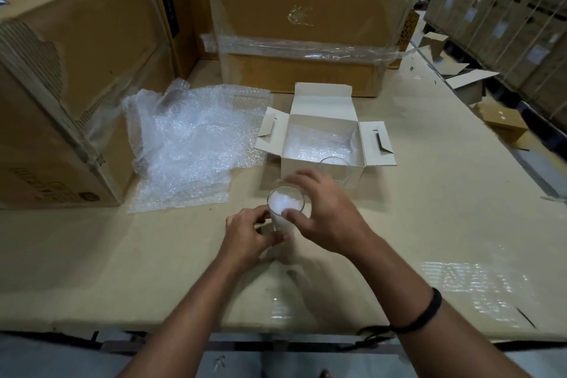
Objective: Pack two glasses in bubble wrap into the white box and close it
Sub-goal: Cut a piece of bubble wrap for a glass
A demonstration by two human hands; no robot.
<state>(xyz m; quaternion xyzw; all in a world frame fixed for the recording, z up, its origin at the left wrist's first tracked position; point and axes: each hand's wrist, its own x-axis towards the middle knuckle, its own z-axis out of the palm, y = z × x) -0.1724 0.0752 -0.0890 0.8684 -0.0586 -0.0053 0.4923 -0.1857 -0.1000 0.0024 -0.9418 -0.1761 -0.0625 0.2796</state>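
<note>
A clear glass stuffed with white bubble wrap stands on the cardboard-covered table in front of me. My left hand grips its side. My right hand rests over its rim, with the thumb pressing on the white filling. Just behind, a second, empty glass stands against the front wall of the open white box. The box's flaps are spread out, and a sheet of bubble wrap lines its inside.
A loose heap of bubble wrap lies left of the box. Large brown cartons stand at the left and behind. Small flattened boxes lie at the right edge. The table's near edge is close to me.
</note>
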